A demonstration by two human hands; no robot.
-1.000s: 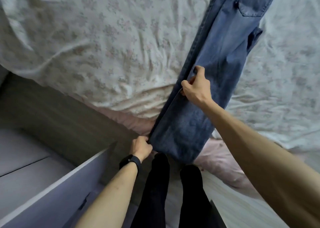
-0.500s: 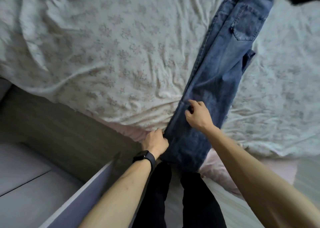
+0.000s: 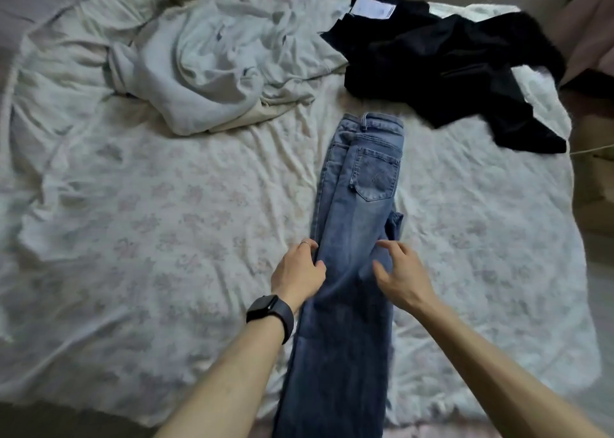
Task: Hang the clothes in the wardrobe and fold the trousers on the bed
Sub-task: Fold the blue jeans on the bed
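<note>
A pair of blue jeans (image 3: 357, 205) lies folded lengthwise on the bed (image 3: 149, 231), waistband far from me, back pocket up, legs running over the near edge. My left hand (image 3: 297, 273), with a dark watch on its wrist, grips the jeans' left edge at thigh height, thumb on top of the denim. My right hand (image 3: 400, 273) hovers at the jeans' right side with its fingers spread and relaxed, holding nothing.
A crumpled pale grey hoodie (image 3: 206, 72) lies at the back left of the bed. A heap of black clothes (image 3: 448, 65) with a white label sits at the back right. The floral sheet is wrinkled; the bed's right edge drops to the floor.
Both hands slid up the jeans from the hem end to thigh height. My right hand let go of the denim it pinched and opened. The view lifted to take in the whole bed.
</note>
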